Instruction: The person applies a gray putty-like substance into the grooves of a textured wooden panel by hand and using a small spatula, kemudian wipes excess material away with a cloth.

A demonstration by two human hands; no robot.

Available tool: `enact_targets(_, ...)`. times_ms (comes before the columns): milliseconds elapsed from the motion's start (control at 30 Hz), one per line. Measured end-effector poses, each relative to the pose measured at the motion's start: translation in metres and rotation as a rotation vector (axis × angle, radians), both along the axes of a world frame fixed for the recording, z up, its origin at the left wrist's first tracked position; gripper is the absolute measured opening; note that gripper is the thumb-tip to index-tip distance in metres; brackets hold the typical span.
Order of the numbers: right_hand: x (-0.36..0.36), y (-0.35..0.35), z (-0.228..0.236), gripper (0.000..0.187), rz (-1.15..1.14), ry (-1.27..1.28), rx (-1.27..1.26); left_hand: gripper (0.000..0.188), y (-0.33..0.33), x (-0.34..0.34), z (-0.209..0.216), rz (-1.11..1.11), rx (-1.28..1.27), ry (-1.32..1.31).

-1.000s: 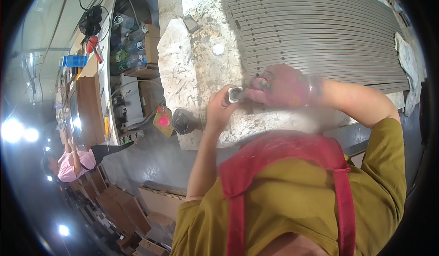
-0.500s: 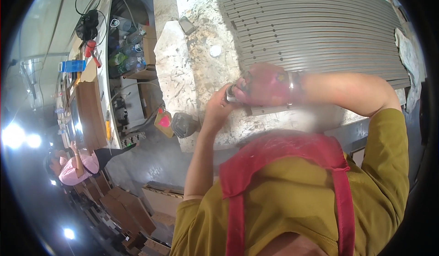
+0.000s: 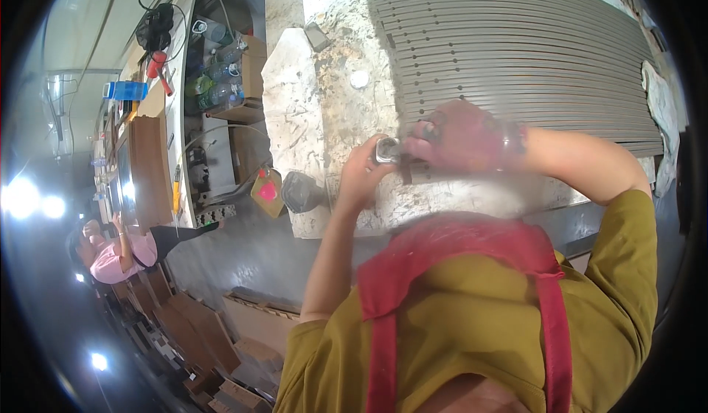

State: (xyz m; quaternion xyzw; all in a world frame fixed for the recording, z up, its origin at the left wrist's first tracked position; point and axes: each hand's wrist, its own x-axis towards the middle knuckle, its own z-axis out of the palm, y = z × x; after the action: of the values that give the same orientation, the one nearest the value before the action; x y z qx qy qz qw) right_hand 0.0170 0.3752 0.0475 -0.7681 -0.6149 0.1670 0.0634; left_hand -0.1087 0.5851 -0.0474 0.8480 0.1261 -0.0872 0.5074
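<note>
My left hand (image 3: 361,171) is wrapped round a small open jar (image 3: 387,150) with a pale, shiny rim, held over the near part of the worktable (image 3: 339,110). Just right of the jar is my right hand (image 3: 459,137), in a dark reddish-purple glove and smeared by motion. Its fingers are curled toward the jar's mouth; whatever they pinch is too blurred to name. Beyond that hand lies a wide row of long grey-brown strips (image 3: 516,51), side by side, with small dark spots near their left ends. A white round disc (image 3: 359,80) rests on the stained tabletop.
A dark grey container (image 3: 302,192) and a yellowish piece with a pink patch (image 3: 267,192) sit at the table's left edge. Plastic bottles (image 3: 221,81) fill a box farther left. A person in pink (image 3: 118,258) stands by another bench. A pale cloth (image 3: 661,125) hangs at right.
My gloved right hand has drawn back to the right from over the jar, so the jar's open top now shows. My left hand still holds it. The whole view has shifted slightly.
</note>
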Motion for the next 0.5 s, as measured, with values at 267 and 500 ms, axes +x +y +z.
enact_targets(267, 0.001, 0.004, -0.004, 0.025, 0.181, -0.247, 0.099, 0.058, 0.003, 0.001, -0.001, 0.022, -0.109, 0.057)
enact_targets(500, -0.002, 0.038, -0.011, 0.017, 0.080, -0.034, -0.030, 0.057, -0.009, 0.004, 0.008, -0.043, -0.023, -0.112)
